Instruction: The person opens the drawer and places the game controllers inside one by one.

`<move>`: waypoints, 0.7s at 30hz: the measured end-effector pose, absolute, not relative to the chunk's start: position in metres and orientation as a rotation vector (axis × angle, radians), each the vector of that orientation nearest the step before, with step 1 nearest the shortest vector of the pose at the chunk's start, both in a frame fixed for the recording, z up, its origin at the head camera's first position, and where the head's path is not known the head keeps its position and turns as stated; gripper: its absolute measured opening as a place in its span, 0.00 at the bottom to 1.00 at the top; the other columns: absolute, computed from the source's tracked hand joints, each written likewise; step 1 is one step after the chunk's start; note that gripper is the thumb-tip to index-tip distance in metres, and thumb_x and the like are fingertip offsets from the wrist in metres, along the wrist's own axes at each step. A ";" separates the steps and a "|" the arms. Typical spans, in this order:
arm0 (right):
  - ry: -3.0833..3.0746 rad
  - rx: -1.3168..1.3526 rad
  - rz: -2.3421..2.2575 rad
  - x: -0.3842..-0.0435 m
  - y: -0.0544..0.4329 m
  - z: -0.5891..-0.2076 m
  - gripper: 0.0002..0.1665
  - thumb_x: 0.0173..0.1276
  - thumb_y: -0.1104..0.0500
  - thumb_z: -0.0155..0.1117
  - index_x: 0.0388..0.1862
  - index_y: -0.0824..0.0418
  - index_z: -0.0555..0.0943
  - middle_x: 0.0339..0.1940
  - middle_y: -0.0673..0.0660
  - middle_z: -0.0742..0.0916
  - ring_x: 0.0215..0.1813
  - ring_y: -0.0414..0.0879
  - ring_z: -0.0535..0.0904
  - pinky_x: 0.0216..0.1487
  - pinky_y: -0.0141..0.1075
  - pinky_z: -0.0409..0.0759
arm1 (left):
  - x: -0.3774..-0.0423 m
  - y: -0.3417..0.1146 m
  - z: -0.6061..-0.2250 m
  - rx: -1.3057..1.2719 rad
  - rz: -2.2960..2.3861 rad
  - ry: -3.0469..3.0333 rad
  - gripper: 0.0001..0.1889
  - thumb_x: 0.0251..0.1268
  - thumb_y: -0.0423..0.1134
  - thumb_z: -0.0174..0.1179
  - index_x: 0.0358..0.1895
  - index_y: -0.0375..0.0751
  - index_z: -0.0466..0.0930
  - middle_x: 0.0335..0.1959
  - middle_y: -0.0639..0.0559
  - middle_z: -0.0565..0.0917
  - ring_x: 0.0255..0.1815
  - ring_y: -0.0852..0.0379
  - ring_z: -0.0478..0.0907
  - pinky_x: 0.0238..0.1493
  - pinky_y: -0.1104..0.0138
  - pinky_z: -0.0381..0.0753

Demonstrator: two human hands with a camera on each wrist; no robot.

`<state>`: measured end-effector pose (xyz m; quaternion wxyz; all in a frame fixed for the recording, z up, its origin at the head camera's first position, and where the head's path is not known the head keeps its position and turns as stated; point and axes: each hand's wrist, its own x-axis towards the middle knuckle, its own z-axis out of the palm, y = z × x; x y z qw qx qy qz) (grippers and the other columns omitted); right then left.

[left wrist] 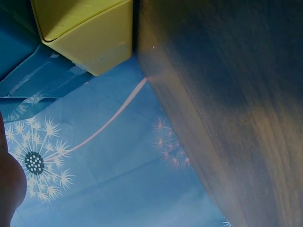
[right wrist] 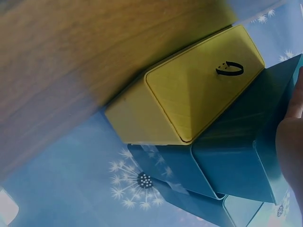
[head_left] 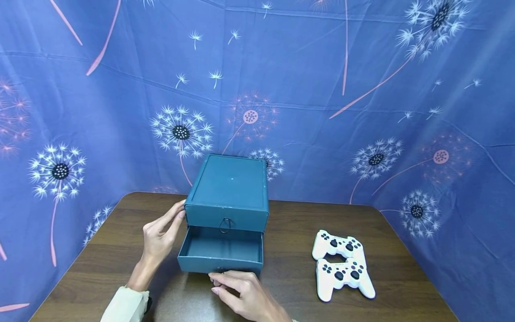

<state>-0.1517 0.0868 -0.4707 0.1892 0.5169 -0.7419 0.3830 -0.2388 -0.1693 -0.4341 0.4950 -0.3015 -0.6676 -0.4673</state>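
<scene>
Head: teal box (head_left: 229,183) at 7 o'clock, middle drawer (head_left: 219,264) jutting out, tabletop (head_left: 291,255) room toward white controllers (head_left: 346,267) at 5 — left hand (head_left: 158,237) straightish-fingered against box side, right hand (head_left: 247,293) at drawer front, can't tell if pinching. Left wrist: yellow bottom section (left wrist: 94,40) at 11, tabletop edge running 12 to 5. Right wrist: yellow section's black ring (right wrist: 230,73) at 2.

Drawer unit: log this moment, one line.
unit: middle drawer open; left hand: touching unit's side; right hand: at drawer front; controllers: two, on table
</scene>
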 end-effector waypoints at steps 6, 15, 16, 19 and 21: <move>-2.128 1.458 1.096 -0.146 0.087 -0.470 0.18 0.78 0.65 0.62 0.63 0.66 0.82 0.46 0.55 0.90 0.49 0.32 0.84 0.48 0.22 0.82 | -0.239 -0.170 -0.436 -0.728 -1.130 -1.628 0.25 0.50 0.08 0.63 0.54 0.21 0.84 0.46 0.30 0.87 0.54 0.67 0.84 0.52 0.77 0.82; -2.281 1.449 1.203 -0.136 0.088 -0.466 0.18 0.81 0.63 0.59 0.65 0.66 0.82 0.51 0.56 0.90 0.51 0.31 0.82 0.51 0.22 0.82 | -0.239 -0.170 -0.438 -0.731 -1.153 -1.627 0.20 0.57 0.12 0.63 0.54 0.21 0.84 0.47 0.29 0.87 0.54 0.66 0.84 0.51 0.76 0.83; -2.298 1.444 1.209 -0.135 0.088 -0.465 0.18 0.81 0.63 0.59 0.64 0.65 0.82 0.52 0.55 0.90 0.51 0.30 0.82 0.52 0.22 0.81 | -0.239 -0.170 -0.438 -0.732 -1.154 -1.628 0.20 0.58 0.12 0.63 0.54 0.21 0.84 0.47 0.29 0.87 0.54 0.66 0.84 0.51 0.76 0.83; -2.328 1.436 1.205 -0.132 0.088 -0.464 0.17 0.82 0.61 0.58 0.64 0.65 0.82 0.53 0.55 0.90 0.52 0.29 0.82 0.52 0.22 0.81 | -0.239 -0.171 -0.438 -0.733 -1.152 -1.632 0.20 0.57 0.12 0.63 0.55 0.21 0.83 0.48 0.29 0.87 0.55 0.66 0.84 0.51 0.76 0.83; -2.328 1.436 1.198 -0.131 0.088 -0.464 0.17 0.82 0.61 0.58 0.64 0.65 0.83 0.53 0.54 0.90 0.53 0.29 0.82 0.52 0.22 0.82 | -0.239 -0.171 -0.438 -0.733 -1.151 -1.634 0.20 0.57 0.12 0.63 0.55 0.21 0.83 0.48 0.29 0.87 0.55 0.66 0.84 0.52 0.76 0.83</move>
